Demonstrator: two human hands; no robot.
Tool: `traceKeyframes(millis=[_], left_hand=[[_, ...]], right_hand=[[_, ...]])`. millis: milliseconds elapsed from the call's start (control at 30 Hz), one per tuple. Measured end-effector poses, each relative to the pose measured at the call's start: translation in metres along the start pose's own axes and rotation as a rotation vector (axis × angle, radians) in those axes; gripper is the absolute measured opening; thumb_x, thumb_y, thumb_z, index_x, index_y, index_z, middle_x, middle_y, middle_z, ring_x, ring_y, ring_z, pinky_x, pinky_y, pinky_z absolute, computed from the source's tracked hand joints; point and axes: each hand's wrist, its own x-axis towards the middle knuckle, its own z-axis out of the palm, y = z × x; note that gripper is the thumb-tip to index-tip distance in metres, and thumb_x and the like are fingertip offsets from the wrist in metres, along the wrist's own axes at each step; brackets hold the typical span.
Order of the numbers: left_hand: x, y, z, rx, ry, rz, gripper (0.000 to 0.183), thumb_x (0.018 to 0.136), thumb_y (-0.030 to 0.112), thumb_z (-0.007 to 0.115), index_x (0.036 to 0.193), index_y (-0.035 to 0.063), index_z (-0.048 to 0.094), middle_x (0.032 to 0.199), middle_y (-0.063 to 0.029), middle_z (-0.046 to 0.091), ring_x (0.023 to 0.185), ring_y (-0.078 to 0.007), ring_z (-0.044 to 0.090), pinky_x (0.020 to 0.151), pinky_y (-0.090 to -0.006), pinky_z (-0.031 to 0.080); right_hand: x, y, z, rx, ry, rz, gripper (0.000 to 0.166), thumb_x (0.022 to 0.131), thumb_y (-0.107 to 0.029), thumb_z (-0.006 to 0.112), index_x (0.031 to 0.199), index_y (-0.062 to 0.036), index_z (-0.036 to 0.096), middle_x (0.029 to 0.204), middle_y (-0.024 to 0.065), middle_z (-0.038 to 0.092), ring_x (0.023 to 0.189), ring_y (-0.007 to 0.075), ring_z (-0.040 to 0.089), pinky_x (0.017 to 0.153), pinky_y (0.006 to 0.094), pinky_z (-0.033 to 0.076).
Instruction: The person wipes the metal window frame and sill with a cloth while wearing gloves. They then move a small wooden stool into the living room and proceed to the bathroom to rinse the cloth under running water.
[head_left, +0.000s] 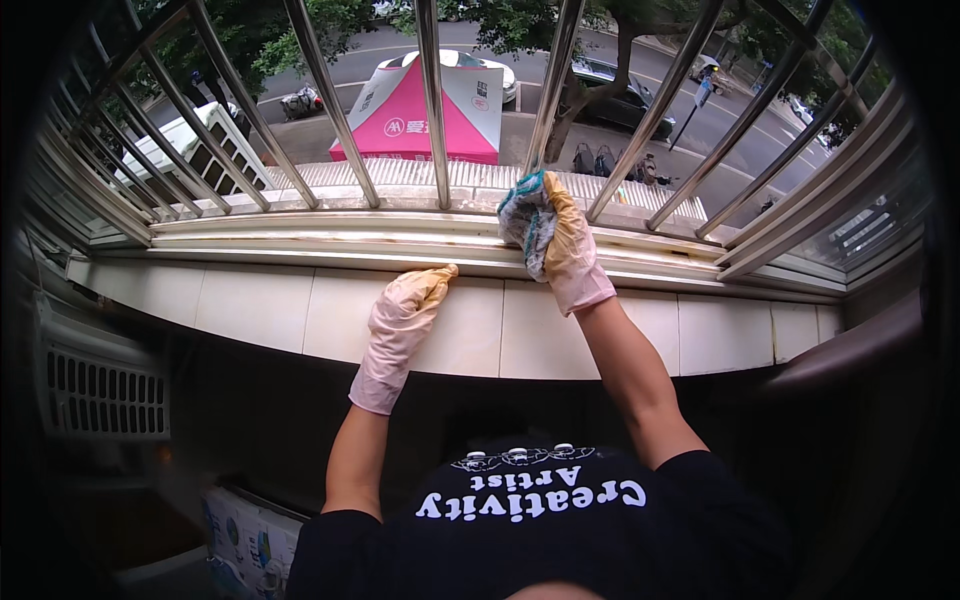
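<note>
My right hand, in a pink and yellow rubber glove, grips a crumpled grey cloth with teal edging. The cloth is at the foot of a metal window bar, above the window track; contact with the bar is hard to tell. My left hand wears a matching glove. It rests on the cream tiled sill by the lower edge of the frame, fingers curled together and nothing visible in them. Brownish stains mark parts of the track.
Upright metal bars span the opening. Sliding window panes stand at both sides, one at the right. A slotted white plastic object is at the lower left, above a printed box. Outside are a pink and white canopy and an air-conditioner unit.
</note>
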Motion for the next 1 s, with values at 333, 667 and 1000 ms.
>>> traceKeyframes(millis=[333,667,1000], left_hand=[[-0.003,-0.006,0.003,-0.063,0.005,-0.031,0.021,0.087,0.004,0.063,0.106,0.004,0.071,0.102,-0.0101,0.072,0.093,-0.0258,0.068,0.085,-0.0335,0.053],[0.0,0.001,-0.004,-0.137,0.015,-0.04,0.021,0.088,0.005,0.063,0.108,0.0043,0.07,0.101,-0.0101,0.072,0.092,-0.0259,0.068,0.084,-0.0333,0.054],[0.004,0.008,-0.008,-0.139,0.0,-0.044,0.02,0.089,0.004,0.063,0.108,0.0028,0.07,0.103,-0.0097,0.072,0.093,-0.024,0.068,0.084,-0.0312,0.054]], right_hand=[[0.062,-0.083,0.019,-0.034,-0.01,-0.246,0.029,0.092,-0.038,0.067,0.096,-0.0097,0.063,0.084,0.0064,0.068,0.071,0.0226,0.064,0.062,0.0357,0.056],[0.126,-0.106,0.039,-0.269,-0.003,-0.662,0.019,0.091,-0.026,0.07,0.097,-0.0085,0.066,0.078,-0.0014,0.065,0.059,0.0089,0.058,0.048,0.0234,0.047],[-0.031,-0.076,0.031,-0.798,0.408,-1.303,0.036,0.092,-0.031,0.069,0.12,-0.0092,0.064,0.115,0.0065,0.063,0.097,0.0149,0.061,0.085,0.0319,0.053]])
